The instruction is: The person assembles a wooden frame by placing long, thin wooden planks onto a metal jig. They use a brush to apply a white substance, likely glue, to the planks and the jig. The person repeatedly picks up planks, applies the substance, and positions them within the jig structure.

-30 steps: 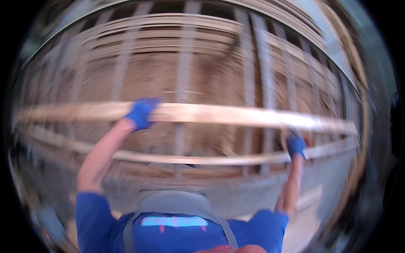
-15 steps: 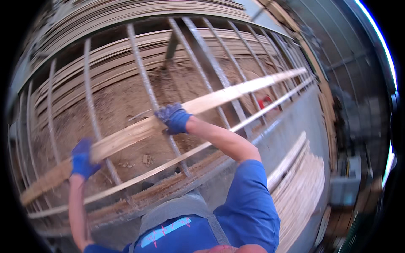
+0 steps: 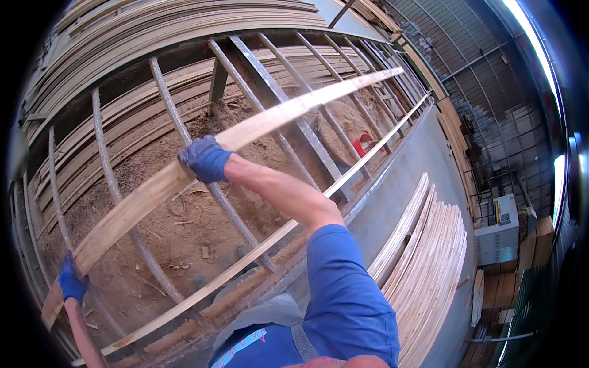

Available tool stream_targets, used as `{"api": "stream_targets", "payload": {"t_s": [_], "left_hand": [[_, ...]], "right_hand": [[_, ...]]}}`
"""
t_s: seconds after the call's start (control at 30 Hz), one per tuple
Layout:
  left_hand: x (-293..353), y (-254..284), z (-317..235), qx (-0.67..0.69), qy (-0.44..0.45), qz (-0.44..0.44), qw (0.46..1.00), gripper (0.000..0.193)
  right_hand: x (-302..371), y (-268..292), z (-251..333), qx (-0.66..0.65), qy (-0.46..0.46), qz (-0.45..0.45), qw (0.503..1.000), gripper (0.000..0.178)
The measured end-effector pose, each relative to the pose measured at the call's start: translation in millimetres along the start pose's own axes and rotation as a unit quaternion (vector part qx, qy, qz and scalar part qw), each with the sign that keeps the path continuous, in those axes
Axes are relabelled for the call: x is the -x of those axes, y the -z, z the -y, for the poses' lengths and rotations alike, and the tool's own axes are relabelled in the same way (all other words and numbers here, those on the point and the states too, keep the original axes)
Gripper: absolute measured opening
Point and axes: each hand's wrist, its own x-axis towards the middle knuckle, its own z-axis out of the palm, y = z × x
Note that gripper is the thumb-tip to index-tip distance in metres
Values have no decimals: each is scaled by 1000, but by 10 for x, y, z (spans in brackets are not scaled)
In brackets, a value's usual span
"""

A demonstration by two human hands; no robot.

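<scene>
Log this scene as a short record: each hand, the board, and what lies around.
Left hand: blue-gloved, at the long board near its lower-left end; finger closure unclear
Right hand: blue-gloved, grip on the long board farther along
Board position: slants up rightward above metal bars; contact unclear
Nearer side: narrow wooden strip across the bars
Right: pile of wooden strips
Beyond the bars: stacked boards
</scene>
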Motion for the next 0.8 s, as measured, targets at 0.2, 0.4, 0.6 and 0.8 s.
{"api": "stream_targets", "payload": {"t_s": [0.2,0.4,0.6,0.8], "left_hand": [[-932,26,-806,-27,-69,5,997,88],[-2233,123,-800,-26,-154,-164,974,54],[-1350,459,-2945,261,-208,-12,943,43],[540,146,-2434,75,-171,73,980,57]], "right_hand": [[-67,-193,-968,36,-78,-45,995,21],[140,191,-817,8,-99,-218,971,21],[1306,68,1017,-296,136,8,945,62],[2030,-274,1979,-277,46,15,960,39]]}}
